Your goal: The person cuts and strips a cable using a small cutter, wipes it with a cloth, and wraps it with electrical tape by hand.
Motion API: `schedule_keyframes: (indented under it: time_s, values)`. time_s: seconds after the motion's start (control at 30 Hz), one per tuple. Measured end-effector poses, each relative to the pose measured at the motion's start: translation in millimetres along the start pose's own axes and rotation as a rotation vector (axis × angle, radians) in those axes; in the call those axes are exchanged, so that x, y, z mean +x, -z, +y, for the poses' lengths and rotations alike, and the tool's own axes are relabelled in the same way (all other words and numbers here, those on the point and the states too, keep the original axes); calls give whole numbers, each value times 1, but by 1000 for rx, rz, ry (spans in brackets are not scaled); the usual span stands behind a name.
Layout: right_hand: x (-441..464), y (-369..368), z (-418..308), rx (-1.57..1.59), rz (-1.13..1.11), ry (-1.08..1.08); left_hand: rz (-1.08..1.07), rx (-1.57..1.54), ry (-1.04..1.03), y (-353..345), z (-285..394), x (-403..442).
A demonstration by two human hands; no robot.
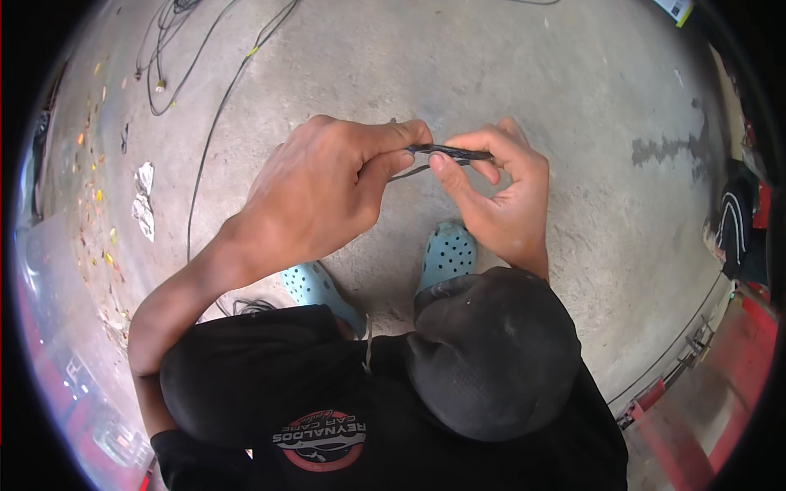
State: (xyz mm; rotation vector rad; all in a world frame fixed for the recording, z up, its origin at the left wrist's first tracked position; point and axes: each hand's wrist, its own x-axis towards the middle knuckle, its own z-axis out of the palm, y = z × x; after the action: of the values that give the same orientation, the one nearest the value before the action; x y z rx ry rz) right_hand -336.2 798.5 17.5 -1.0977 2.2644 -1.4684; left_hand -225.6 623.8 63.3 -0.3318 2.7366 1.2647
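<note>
A short stretch of black cable (454, 152) spans the gap between my two hands, above the floor in front of me. It looks thicker and shiny near the right fingers, and a thinner dark strand runs just below it. My left hand (315, 188) pinches one end between thumb and forefinger, where a small bluish bit shows at the fingertips. On the other side, my right hand (508, 192) grips the cable with thumb and fingers. The left palm and the cable's far ends are hidden.
Long dark cords (214, 135) lie on the concrete floor at upper left, partly coiled. Crumpled silvery wrapping (143, 200) and scattered leaves lie at left. Pale blue clogs (449, 250) are on my feet. Red equipment (745, 352) stands along the right edge.
</note>
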Motion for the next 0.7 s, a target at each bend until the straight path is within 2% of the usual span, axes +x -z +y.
schedule_keyframes:
  time_s: [0.23, 0.4, 0.5, 0.6, 0.63, 0.7]
  values:
    - [0, -2, -1, 22, 14, -60, -8, 48, -16, -2, 1, 1]
    - [2, -2, 0, 21, -21, -35, -77, 63, 49, 4, 6, 2]
    - [2, 0, 2, 6, -52, -31, -23, 37, -15, 0, -2, 2]
    - [3, 0, 4, 38, -80, -38, -96, 77, 64, 7, 6, 3]
    - [3, 0, 5, 57, -88, -41, -94, 56, 18, 10, 3, 3]
    - [0, -4, 17, 114, -6, -199, -90, 14, -78, 22, -12, 3]
